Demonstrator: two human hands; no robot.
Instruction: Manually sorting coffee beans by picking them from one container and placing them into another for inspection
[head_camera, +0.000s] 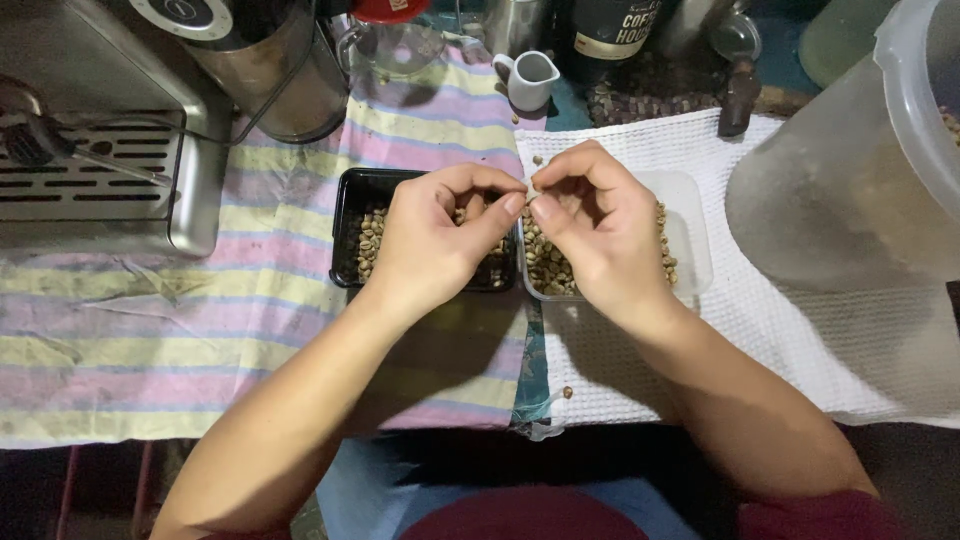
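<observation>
My left hand hovers over a black tray holding pale green coffee beans. My right hand is above a clear plastic tray that also holds beans. The fingertips of both hands meet between the two trays and pinch a single small bean. Much of both trays is hidden under my hands.
An espresso machine with a drip grate stands at the left. A grinder, a small white jug and a dark bag sit at the back. A large translucent container lies at the right. One stray bean rests on the white towel.
</observation>
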